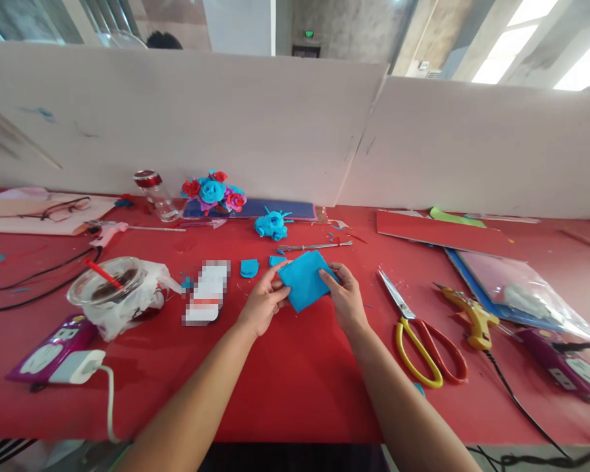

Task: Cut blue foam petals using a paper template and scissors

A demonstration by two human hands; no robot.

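Observation:
A square of bright blue paper (pixel 305 282) is held up between both hands over the red table. My left hand (pixel 265 298) pinches its left edge, thumb in front. At the right edge, my right hand (pixel 345 295) grips the same paper with the thumb on its face. Just behind lie small cut blue paper pieces (pixel 249 268), one partly hidden by the left fingers. Farther back are blue paper flowers (pixel 273 225) and a bundle of thin wires (pixel 314 247). Scissors (pixel 413 334) with yellow and red handles lie spread to the right of my right hand.
A yellow glue gun (pixel 469 314) and a purple power strip (pixel 565 360) are at right. On the left are a phone (pixel 208 293), a bagged drink cup (pixel 113 288) and another power strip (pixel 54 347). A glass bottle (pixel 158 195) and a paper bouquet (pixel 214 191) stand before a white partition (pixel 177 118).

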